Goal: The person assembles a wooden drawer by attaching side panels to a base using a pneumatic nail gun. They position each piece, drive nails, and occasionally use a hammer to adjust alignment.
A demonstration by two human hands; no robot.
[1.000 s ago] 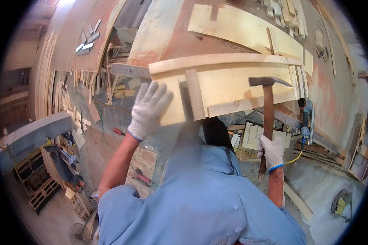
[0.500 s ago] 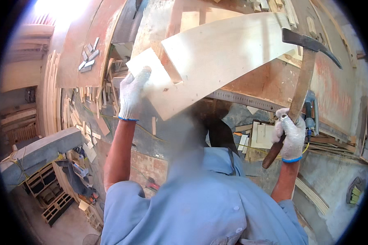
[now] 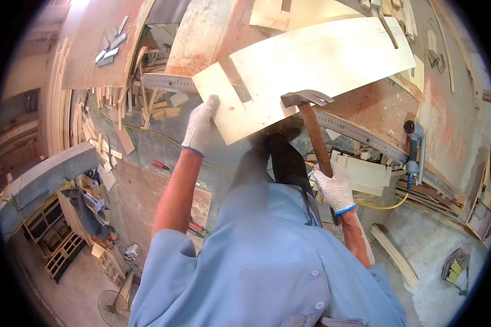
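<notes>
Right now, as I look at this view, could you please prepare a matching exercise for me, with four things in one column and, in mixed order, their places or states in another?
Things:
1. Hammer
2. Pale notched panel
3. Blue power tool
4. Round fan

Places or states:
A. Joined to a yellow hose
B. At the lower left of the view
C. Held at one end by the left hand
D. Held in the right hand

Right pairs: 1-D, 2-C, 3-A, 4-B
</notes>
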